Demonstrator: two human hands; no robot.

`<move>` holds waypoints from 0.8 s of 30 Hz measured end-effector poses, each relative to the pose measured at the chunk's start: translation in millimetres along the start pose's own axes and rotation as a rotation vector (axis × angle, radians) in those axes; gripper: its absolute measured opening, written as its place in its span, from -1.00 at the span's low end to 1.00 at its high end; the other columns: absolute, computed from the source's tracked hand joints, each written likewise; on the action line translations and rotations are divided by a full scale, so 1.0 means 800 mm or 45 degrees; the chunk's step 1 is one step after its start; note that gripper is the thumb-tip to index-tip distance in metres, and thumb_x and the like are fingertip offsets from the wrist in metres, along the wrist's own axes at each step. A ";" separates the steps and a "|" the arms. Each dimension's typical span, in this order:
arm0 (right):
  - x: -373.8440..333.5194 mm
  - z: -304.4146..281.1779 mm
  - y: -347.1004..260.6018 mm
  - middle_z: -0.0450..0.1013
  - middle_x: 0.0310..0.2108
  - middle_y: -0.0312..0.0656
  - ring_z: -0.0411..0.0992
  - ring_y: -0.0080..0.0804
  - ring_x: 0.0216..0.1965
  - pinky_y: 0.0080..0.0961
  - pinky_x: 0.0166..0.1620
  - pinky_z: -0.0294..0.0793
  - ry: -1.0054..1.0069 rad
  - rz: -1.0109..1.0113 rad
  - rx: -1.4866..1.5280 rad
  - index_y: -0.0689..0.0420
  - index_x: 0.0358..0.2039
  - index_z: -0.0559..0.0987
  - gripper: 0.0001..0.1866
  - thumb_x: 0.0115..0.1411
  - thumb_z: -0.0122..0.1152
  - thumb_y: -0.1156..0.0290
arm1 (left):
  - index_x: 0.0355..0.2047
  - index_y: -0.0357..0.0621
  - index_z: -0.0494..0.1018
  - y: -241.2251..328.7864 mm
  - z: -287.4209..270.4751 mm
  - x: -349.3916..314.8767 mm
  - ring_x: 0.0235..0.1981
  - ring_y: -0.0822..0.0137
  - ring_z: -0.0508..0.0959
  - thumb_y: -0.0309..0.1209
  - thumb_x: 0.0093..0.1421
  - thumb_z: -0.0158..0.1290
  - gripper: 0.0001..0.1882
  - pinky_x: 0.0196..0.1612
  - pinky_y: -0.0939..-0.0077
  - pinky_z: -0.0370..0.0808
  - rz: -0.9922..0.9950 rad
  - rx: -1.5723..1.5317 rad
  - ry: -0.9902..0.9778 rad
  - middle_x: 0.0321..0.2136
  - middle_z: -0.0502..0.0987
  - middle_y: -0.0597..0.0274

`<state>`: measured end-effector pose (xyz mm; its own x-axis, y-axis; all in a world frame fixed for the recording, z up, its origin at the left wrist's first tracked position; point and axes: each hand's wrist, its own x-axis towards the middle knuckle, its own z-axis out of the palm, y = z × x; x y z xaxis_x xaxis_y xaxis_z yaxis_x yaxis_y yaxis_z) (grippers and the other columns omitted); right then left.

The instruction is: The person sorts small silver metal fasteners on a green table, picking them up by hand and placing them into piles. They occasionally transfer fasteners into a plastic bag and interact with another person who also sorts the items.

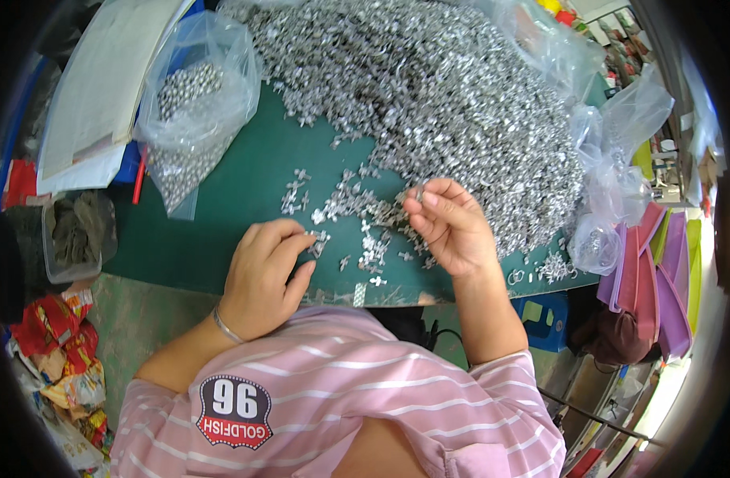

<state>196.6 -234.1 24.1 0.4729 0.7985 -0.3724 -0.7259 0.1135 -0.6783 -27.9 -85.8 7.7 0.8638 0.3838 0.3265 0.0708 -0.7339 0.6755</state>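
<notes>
On the pink striped shirt [325, 378], a shield-shaped badge [235, 411] bears 2 white digits [247, 398] above white lettering [236, 431].

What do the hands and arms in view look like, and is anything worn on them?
Both the left hand and the right hand are ungloved. A thin, silvery bangle circles the left wrist; no band shows on the right one. The sleeves are short and pink with white stripes, leaving both forearms uncovered.
</notes>
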 end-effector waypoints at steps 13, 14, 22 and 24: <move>0.040 0.053 -0.137 0.49 -0.45 -0.23 0.46 -0.53 -0.43 -0.56 -0.38 0.49 -0.085 0.035 -0.870 0.27 -0.23 0.54 -0.79 0.08 0.14 0.55 | -0.31 -0.24 0.47 0.004 -0.006 0.001 -0.27 0.06 0.43 -0.53 -0.07 0.15 -0.75 -0.20 0.28 0.38 -0.022 -0.051 0.022 -0.27 0.44 0.07; 0.057 0.056 -0.164 0.49 -0.45 -0.23 0.46 -0.53 -0.43 -0.58 -0.38 0.49 -0.128 -0.093 -0.865 0.27 -0.24 0.54 -0.80 0.08 0.13 0.55 | -0.32 -0.24 0.47 0.004 -0.006 0.002 -0.28 0.06 0.43 -0.53 -0.06 0.15 -0.76 -0.21 0.28 0.38 -0.018 -0.055 0.022 -0.28 0.44 0.07; 0.159 0.093 -0.336 0.41 -0.16 0.13 0.50 -0.18 -0.23 -0.43 -0.16 0.59 0.371 -1.013 -0.350 0.50 -0.12 0.34 -0.73 0.21 -0.04 0.59 | -0.32 -0.23 0.47 0.002 -0.005 0.004 -0.29 0.06 0.44 -0.52 -0.05 0.14 -0.77 -0.22 0.27 0.38 0.016 -0.086 0.030 -0.27 0.45 0.09; 0.148 0.090 -0.312 0.42 -0.17 0.09 0.50 -0.22 -0.24 -0.44 -0.17 0.58 0.347 -1.011 -0.573 0.48 -0.10 0.35 -0.72 0.20 -0.05 0.59 | -0.32 -0.23 0.47 -0.002 -0.005 -0.001 -0.28 0.05 0.44 -0.52 -0.05 0.14 -0.77 -0.21 0.27 0.38 0.005 -0.075 0.046 -0.27 0.45 0.07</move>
<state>397.7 -124.9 195.1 0.8867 0.4139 0.2059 0.0911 0.2802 -0.9556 -30.6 -82.4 9.2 0.8454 0.4016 0.3523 0.0369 -0.7018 0.7115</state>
